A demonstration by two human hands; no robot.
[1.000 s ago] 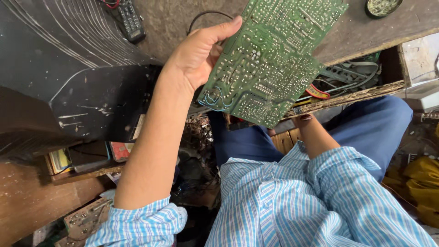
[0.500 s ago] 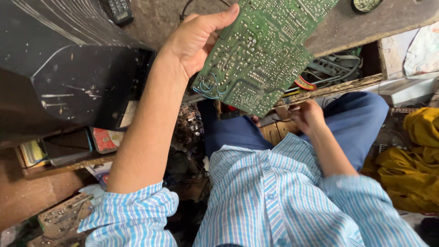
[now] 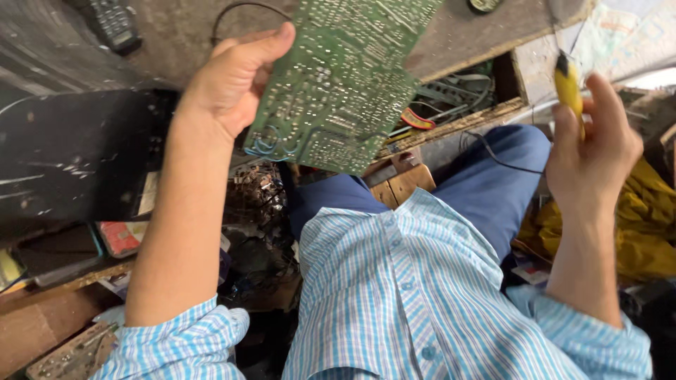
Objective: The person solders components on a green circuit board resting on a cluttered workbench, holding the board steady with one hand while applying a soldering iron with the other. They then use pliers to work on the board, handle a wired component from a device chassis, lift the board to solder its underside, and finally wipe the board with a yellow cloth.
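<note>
My left hand (image 3: pixel 232 77) grips the left edge of a green circuit board (image 3: pixel 345 77), solder side facing me, held up over the workbench edge. My right hand (image 3: pixel 591 151) is raised at the right and holds a yellow-handled tool (image 3: pixel 569 88) with a thin black cord (image 3: pixel 503 158) trailing across my blue trouser leg. The tool's tip runs out of sight at the top. My striped blue shirt fills the lower middle.
A grey workbench (image 3: pixel 176 35) carries a black remote control (image 3: pixel 116 24) and a black cable. An open wooden drawer (image 3: pixel 458 105) under the bench holds wires. A black panel (image 3: pixel 70 155) stands at left, a yellow cloth (image 3: pixel 641 225) at right, clutter on the floor.
My right hand has come up from under the board by my lap to the right side, now holding the yellow-handled tool. The board stays in my left hand.
</note>
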